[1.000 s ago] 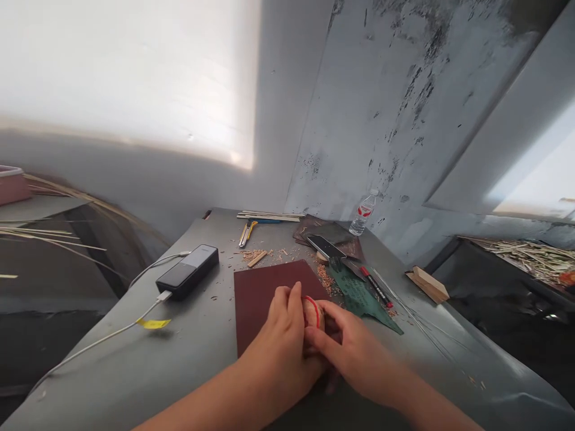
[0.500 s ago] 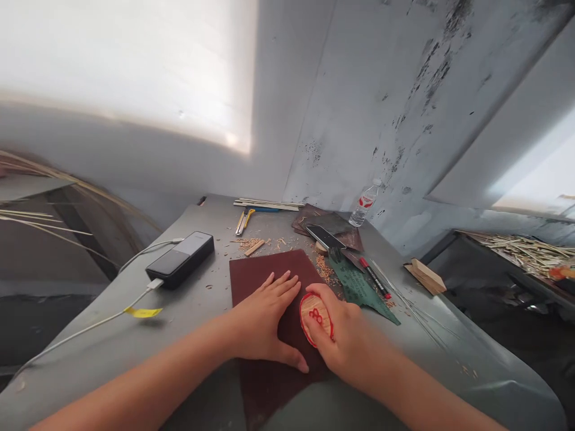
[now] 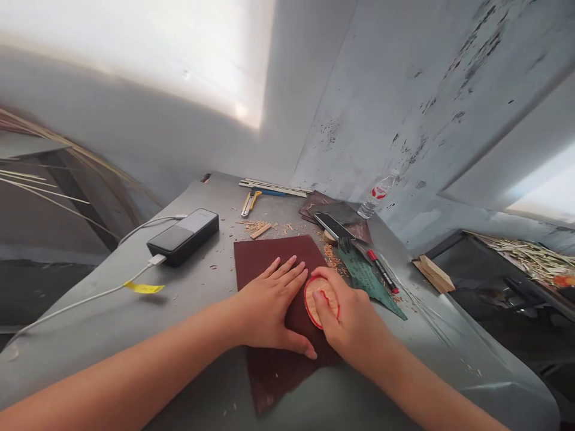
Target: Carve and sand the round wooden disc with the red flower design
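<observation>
A dark reddish-brown sheet that looks like sandpaper (image 3: 258,257) lies on the metal table, its lower edge ragged. My left hand (image 3: 274,305) is spread flat on it, palm down, fingers apart and thumb toward the right. On the sheet's right side, my right hand (image 3: 353,317) grips a pale round wooden disc (image 3: 313,294) with a red rim and a red mark on its face. My thumb lies across that face and partly covers the mark. The disc's underside is hidden, and it seems to rest against the sheet.
A power bank (image 3: 184,236) with white cables sits left. Behind are a utility knife (image 3: 250,203) and thin wooden strips (image 3: 274,187). Toward the right are a phone (image 3: 333,226), a green sandpaper scrap (image 3: 368,281), a red-capped marker (image 3: 383,271), wood crumbs (image 3: 332,258) and a water bottle (image 3: 377,194).
The view has shifted and tilted slightly. My right thumb now covers more of the red mark on the disc. My left hand stays spread on the sheet.
</observation>
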Tool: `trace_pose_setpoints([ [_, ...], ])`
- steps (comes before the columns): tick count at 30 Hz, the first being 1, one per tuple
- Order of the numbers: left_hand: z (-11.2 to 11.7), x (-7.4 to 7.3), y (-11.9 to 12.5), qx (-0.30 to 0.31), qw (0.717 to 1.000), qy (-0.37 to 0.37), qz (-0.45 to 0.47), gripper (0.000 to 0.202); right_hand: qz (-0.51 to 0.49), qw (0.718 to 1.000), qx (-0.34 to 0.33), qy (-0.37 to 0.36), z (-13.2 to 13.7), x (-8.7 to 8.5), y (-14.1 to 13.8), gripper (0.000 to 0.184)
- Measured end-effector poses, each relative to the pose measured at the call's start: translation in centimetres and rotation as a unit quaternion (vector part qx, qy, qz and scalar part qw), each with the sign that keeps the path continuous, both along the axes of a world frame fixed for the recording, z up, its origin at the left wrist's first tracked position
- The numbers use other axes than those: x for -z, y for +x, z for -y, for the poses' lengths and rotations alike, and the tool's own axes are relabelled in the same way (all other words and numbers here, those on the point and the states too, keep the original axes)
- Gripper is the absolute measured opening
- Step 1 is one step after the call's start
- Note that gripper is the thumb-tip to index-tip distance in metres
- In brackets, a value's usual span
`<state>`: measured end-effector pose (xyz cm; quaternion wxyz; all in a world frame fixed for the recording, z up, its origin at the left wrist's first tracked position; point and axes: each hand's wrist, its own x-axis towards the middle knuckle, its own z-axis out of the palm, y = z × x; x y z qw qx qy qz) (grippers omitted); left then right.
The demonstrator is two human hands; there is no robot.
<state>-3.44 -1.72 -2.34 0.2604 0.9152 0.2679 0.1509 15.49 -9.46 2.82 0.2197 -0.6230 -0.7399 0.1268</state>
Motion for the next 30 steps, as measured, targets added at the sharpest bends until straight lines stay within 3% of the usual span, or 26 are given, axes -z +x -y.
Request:
trace_pose_setpoints([
  [3,0.0,-0.1,0.0,0.009,1.000,-0.004,-0.015,0.128,0.012,1.000,0.000,0.004,0.8,0.3,0.5,0.033],
  [10,0.0,0.2,-0.1,0.004,0.999,0.010,-0.031,0.129,-0.006,0.998,0.024,0.054,-1.6,1.3,-0.4,0.035],
  [18,-0.2,0.4,-0.2,0.018,0.998,-0.004,-0.056,0.130,0.023,0.996,0.006,0.086,2.1,2.1,0.9,0.031],
  [25,-0.2,0.3,-0.1,-0.002,0.997,-0.007,-0.078,0.135,0.027,0.993,0.018,0.116,-0.4,2.4,0.3,0.030],
  [30,-0.1,0.1,-0.1,-0.002,0.997,-0.002,-0.081,0.138,0.016,0.993,0.021,0.114,-0.2,2.5,0.4,0.031],
])
